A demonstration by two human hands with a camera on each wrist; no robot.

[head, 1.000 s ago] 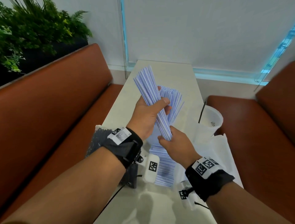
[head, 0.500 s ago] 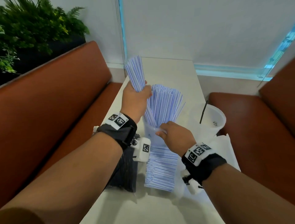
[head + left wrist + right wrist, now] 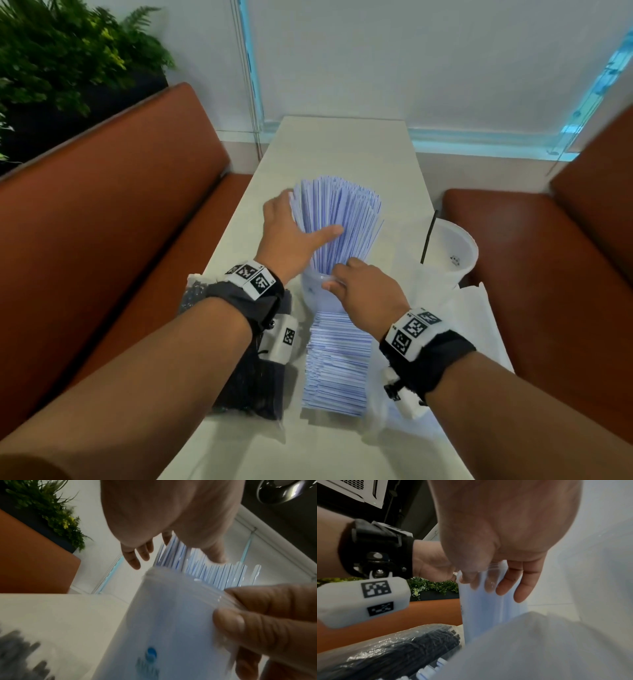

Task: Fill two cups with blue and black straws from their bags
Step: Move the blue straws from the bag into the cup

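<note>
Two bags nearest: black straws (image 3: pixel 239 387) still sealed, blue pile (image 3: pixel 337 363) partly drawn. Beyond, right hand (image 3: pixel 363 291) pinches the rim of the crammed cup (image 3: pixel 313 291); left hand (image 3: pixel 291 233), fingers straight, presses its blue straws (image 3: pixel 337 219). Second cup (image 3: pixel 452 253), far right, holds one black straw.

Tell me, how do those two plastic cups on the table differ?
The near cup is packed with blue-striped straws fanning out; the far cup holds one black straw. The right hand pinches the near cup's rim while the left hand rests open against its straws; no hand touches the far cup. Both are pale, translucent and upright.
</note>
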